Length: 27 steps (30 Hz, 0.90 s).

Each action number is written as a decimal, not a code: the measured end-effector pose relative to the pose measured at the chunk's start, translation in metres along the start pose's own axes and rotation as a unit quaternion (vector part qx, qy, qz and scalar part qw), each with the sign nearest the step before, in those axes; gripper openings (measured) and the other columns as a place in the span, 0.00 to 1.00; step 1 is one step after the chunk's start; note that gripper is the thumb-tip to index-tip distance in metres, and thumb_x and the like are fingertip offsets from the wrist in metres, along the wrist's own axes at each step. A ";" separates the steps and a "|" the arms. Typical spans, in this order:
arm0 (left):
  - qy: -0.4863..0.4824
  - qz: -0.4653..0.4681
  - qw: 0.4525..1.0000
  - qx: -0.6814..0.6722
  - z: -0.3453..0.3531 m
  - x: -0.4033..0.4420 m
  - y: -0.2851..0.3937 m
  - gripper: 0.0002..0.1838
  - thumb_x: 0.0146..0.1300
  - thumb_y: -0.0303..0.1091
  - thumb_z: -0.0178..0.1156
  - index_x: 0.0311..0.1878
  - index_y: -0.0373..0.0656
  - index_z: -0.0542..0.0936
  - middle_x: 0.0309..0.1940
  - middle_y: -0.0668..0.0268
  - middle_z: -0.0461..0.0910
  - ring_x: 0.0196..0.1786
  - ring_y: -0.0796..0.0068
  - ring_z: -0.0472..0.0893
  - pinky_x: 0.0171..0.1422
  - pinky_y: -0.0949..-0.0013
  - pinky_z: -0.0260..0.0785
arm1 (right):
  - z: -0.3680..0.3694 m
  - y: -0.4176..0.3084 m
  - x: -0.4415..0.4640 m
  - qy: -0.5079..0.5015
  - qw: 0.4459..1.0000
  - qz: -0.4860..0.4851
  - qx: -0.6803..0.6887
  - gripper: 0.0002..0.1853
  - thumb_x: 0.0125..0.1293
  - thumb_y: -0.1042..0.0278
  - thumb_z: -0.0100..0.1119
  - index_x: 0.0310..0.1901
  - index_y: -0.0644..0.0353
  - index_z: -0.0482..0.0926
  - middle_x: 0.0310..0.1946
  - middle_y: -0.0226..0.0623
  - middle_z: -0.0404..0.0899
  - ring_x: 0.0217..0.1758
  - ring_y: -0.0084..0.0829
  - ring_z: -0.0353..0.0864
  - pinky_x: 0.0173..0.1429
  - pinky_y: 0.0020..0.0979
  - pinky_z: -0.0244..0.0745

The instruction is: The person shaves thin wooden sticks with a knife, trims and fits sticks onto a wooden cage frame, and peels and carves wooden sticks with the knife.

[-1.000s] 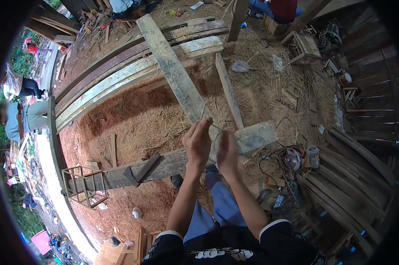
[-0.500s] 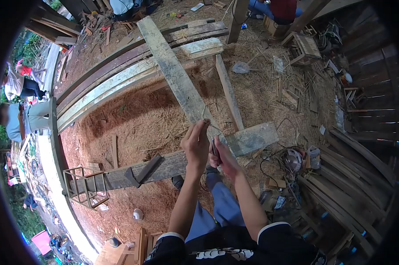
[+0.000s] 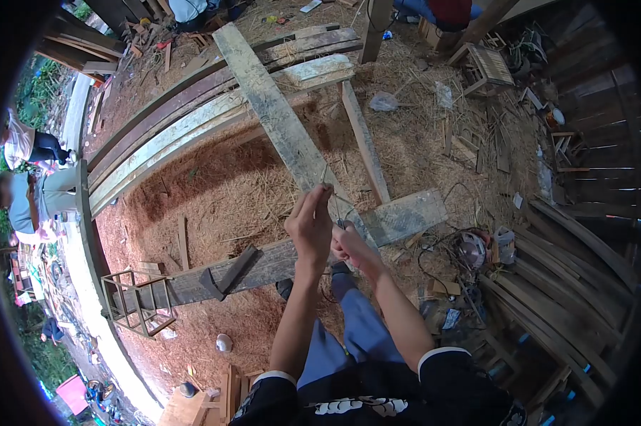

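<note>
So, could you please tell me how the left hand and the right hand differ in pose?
The left hand reaches slightly farther forward than the right hand. The left hand's fingers extend into a pinch, while the right hand's fingers curl like a fist, seemingly around a small dark object. Both hands are bare and close together.

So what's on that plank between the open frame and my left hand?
The head view shows a dark angled piece lying on the plank, between the frame and your left hand.
</note>
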State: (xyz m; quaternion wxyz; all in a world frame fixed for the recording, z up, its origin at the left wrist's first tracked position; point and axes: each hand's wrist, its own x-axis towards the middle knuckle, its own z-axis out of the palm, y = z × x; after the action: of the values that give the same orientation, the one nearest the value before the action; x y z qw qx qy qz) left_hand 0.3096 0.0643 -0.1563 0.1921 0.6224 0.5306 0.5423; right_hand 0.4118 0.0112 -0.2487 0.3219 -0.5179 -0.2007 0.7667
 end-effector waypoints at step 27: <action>0.000 -0.034 0.999 0.014 -0.007 -0.002 0.000 0.06 0.64 0.16 0.62 0.42 0.32 0.82 0.36 0.56 0.87 0.38 0.67 0.88 0.42 0.69 0.79 | 0.030 0.005 -0.007 0.221 0.927 -0.273 -0.129 0.33 0.80 0.42 0.35 0.21 0.61 0.64 0.15 0.24 0.61 0.20 0.21 0.59 0.25 0.33 0.55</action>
State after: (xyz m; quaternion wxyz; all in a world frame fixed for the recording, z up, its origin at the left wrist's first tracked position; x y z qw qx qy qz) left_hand 0.3043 0.0605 -0.1545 0.2018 0.6068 0.5591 0.5278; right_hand 0.3842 0.0034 -0.2357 0.4853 -0.6367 -0.3552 0.4826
